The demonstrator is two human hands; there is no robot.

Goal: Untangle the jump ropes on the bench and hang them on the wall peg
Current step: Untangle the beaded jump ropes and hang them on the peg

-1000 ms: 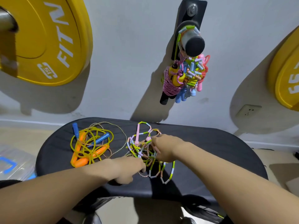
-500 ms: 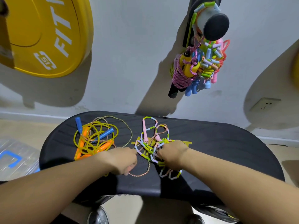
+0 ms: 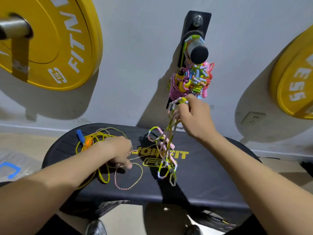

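My right hand (image 3: pixel 194 116) grips a beaded jump rope (image 3: pixel 166 150) of pink, green and white segments and holds it up above the black bench (image 3: pixel 203 180), its loops trailing down to the pad. My left hand (image 3: pixel 116 151) presses down on a thin braided rope (image 3: pixel 128 177) and lies next to a yellow rope with orange and blue handles (image 3: pixel 86 141) at the bench's left. The wall peg (image 3: pixel 197 51) sticks out above my right hand, with several ropes (image 3: pixel 189 80) hanging from it in a bundle.
Yellow weight plates hang on the wall at upper left (image 3: pixel 50 43) and at the right edge (image 3: pixel 294 78). A wall socket (image 3: pixel 253 117) sits low on the right. A clear plastic sheet with a blue mark (image 3: pixel 11 167) lies on the floor at left.
My right hand has lifted the beaded rope off the bench toward the peg. My left hand stayed low, holding down the braided and yellow ropes.
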